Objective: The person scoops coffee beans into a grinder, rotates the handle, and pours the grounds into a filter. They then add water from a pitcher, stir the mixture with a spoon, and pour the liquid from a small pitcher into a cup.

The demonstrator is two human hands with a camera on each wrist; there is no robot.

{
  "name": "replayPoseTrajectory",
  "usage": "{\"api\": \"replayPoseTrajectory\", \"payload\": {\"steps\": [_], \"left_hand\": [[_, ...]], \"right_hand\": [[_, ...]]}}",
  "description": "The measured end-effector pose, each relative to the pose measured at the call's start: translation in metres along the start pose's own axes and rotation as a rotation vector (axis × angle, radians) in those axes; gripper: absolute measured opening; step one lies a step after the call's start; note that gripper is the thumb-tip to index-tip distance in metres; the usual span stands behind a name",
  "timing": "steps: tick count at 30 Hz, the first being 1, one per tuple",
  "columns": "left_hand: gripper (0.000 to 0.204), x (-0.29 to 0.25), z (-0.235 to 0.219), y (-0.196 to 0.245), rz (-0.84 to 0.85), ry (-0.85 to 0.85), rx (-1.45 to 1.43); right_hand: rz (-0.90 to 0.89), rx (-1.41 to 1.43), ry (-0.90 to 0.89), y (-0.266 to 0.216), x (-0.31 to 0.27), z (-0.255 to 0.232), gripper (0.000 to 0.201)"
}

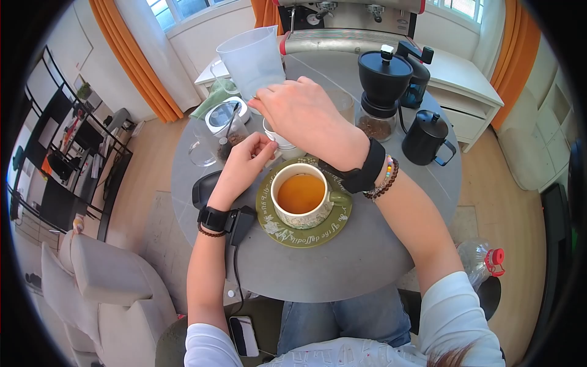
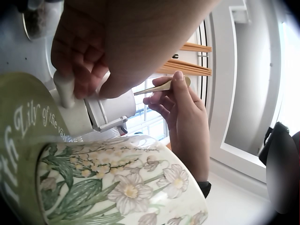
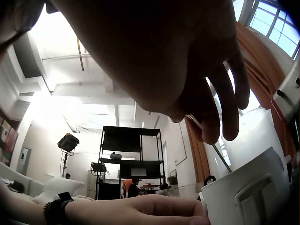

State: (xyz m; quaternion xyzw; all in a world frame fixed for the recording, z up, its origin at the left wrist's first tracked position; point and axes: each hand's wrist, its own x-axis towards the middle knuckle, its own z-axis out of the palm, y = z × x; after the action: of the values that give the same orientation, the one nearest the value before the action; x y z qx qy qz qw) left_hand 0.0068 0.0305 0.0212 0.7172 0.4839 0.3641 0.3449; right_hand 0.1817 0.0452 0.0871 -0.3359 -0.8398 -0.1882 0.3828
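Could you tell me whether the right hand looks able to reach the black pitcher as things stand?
Probably yes: the near side of the black pitcher looks free, though the right hand pinches a slim gold utensil it may first need to put down.

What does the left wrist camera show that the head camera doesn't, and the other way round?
Only the left wrist view plainly shows the slim gold-coloured tool pinched in the right hand, and the large pale flowers on the cup.

Only the head view shows the amber liquid inside the cup, the black grinder, the black kettle and the phone.

Both show the cup, green saucer, white canister and both hands, the left hand at the canister.
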Motion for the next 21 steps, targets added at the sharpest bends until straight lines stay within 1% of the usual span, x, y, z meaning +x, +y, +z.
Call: {"api": "replayPoseTrajectory", "payload": {"steps": [4, 7, 13, 19, 21], "left_hand": [[0.024, 0.0003, -0.0003, -0.0009, 0.011, -0.002, -0.014], [0.024, 0.0, -0.0001, 0.0, 0.006, -0.002, -0.013], [0.023, 0.0009, -0.0016, -0.0033, 0.01, -0.038, 0.032], [0.024, 0.0004, -0.0001, -0.0014, 0.001, -0.012, -0.002], [0.024, 0.0013, -0.0007, -0.0052, 0.025, -0.026, 0.027]], "right_hand": [[-0.011, 0.05, -0.012, -0.0008, 0.0029, -0.0018, 0.024], [0.012, 0.114, 0.038, -0.0033, 0.0051, -0.0084, 0.027], [0.009, 0.019, 0.069, 0.0038, 0.0025, -0.0029, 0.026], [0.034, 0.049, -0.007, 0.0001, 0.004, -0.0077, 0.025], [0.027, 0.061, 0.013, 0.0008, 0.0036, -0.0054, 0.025]]}}
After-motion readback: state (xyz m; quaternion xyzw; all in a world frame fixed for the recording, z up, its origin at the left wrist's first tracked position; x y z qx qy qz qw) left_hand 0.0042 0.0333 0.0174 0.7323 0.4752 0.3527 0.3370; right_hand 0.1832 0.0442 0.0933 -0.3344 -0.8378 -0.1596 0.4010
